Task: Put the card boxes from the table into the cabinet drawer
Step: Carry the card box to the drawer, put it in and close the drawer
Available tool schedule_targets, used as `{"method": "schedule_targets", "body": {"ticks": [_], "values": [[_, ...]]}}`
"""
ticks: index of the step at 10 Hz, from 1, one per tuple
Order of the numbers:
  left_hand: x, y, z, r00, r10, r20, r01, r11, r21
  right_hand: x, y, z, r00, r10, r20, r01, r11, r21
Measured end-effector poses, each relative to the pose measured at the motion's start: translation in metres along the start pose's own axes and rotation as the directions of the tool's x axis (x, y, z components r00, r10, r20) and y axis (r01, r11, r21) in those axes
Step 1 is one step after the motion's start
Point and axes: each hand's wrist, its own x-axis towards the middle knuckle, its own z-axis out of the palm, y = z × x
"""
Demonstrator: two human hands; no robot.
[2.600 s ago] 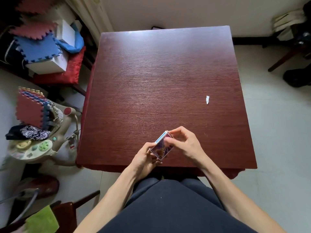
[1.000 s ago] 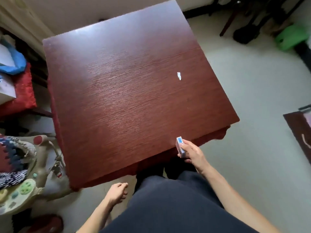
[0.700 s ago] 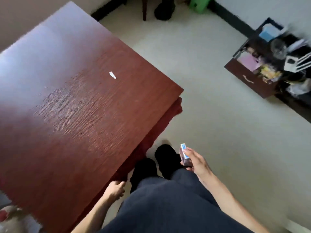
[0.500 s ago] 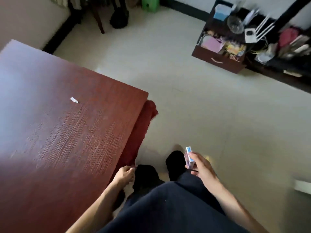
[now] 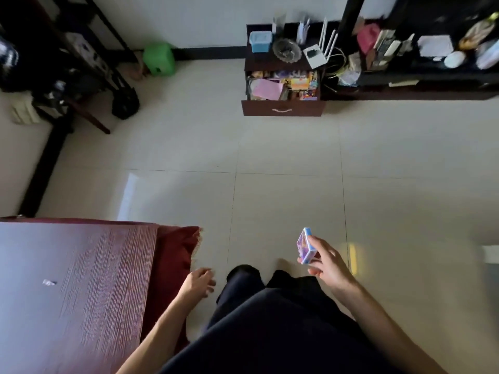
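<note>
The right hand (image 5: pixel 325 263) pinches a card box (image 5: pixel 305 246) upright between thumb and fingers, the box at the hand's far-left side, over the floor (image 5: pixel 283 163) and clear of the counter (image 5: pixel 70 287) at near left. The left hand (image 5: pixel 198 282) hangs loosely curled and empty, just right of the counter's red cloth edge. Far across the floor, the drawer (image 5: pixel 282 110) stands pulled out, packed with colourful boxes.
</note>
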Motion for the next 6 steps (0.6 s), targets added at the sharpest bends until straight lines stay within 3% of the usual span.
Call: {"method": "schedule_targets", "body": {"ticks": [2, 4, 5, 6], "values": [[0.020, 0.034, 0.015, 0.996, -0.065, 0.061, 0.059, 0.994, 0.090, 0.047, -0.040, -0.024, 0.997, 0.072, -0.039, -0.069, 0.995, 0.072], [0.072, 0.092, 0.006, 0.998, -0.044, 0.034, 0.037, 0.982, 0.183, 0.108, -0.104, -0.042, 0.990, 0.067, -0.126, -0.054, 0.993, 0.105], [0.105, 0.139, -0.001, 0.997, -0.011, 0.078, -0.007, 0.972, 0.234, 0.140, -0.138, -0.051, 0.980, 0.048, -0.191, -0.026, 0.993, 0.113], [0.117, 0.208, -0.001, 0.978, -0.107, 0.179, 0.039, 0.937, 0.346, 0.168, -0.166, -0.060, 0.971, 0.073, -0.226, -0.041, 0.989, 0.145]]}}
